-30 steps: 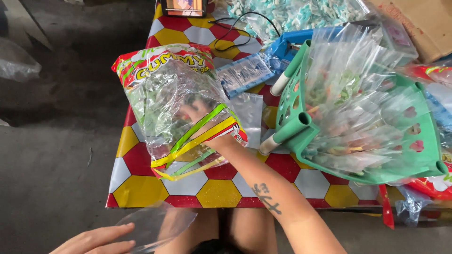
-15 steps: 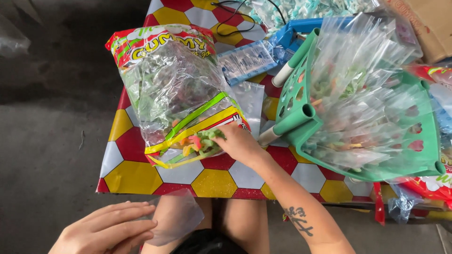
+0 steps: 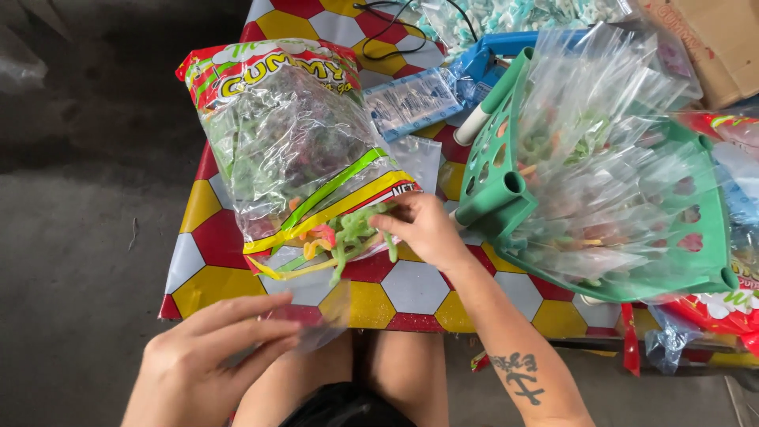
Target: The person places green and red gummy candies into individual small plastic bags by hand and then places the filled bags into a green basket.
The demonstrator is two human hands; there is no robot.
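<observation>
A big clear bag of gummy candy [image 3: 292,150] with a red, yellow and green header lies on the small table [image 3: 411,289] with its open mouth toward me. My right hand [image 3: 423,228] pinches a bunch of green and orange gummy worms [image 3: 352,233] at the bag's mouth. My left hand [image 3: 209,356] holds a small empty clear plastic bag [image 3: 316,316] below the table's front edge, above my knees.
A green plastic basket [image 3: 506,190] at the right holds several filled small clear bags. Behind it lie a blue tool, a black cable and a cardboard box [image 3: 711,39]. More red candy bags [image 3: 727,312] sit at the far right. Grey concrete floor lies to the left.
My right hand came out of the big bag's mouth with a bunch of gummy worms. My left hand rose with the small clear bag toward the table's front edge.
</observation>
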